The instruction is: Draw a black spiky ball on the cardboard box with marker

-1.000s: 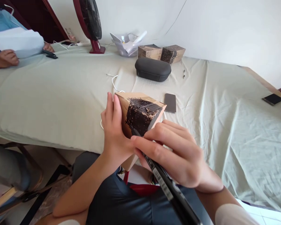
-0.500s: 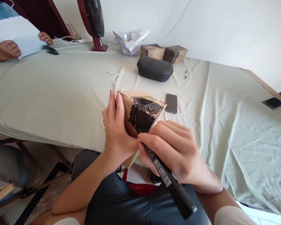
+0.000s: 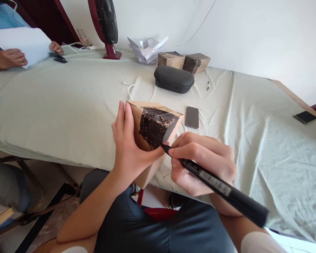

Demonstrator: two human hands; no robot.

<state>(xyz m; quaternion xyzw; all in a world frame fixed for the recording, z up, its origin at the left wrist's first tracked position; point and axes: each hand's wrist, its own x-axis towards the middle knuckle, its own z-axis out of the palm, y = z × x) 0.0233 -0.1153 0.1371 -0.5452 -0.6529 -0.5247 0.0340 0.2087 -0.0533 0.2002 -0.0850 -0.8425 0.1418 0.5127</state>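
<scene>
My left hand (image 3: 127,144) grips a brown cardboard box (image 3: 154,121) from its left side, tilted up over my lap at the table edge. One corner of the box is covered in black ink. My right hand (image 3: 202,161) is closed round a black marker (image 3: 221,186), whose tip touches the lower edge of the inked patch. The marker's back end points down to the right.
A table under a pale green cloth (image 3: 68,102) holds a phone (image 3: 192,117), a black zip case (image 3: 173,78), two similar inked boxes (image 3: 184,61), a white cable (image 3: 130,89), a fan base (image 3: 112,54) and a clear tub (image 3: 146,52). Another person's hands hold paper (image 3: 23,42) at far left. A dark phone (image 3: 305,117) lies at right.
My right hand has turned, swinging the marker's back end out to the right while the tip stays on the box. The box tipped slightly left. The other person's paper shifted.
</scene>
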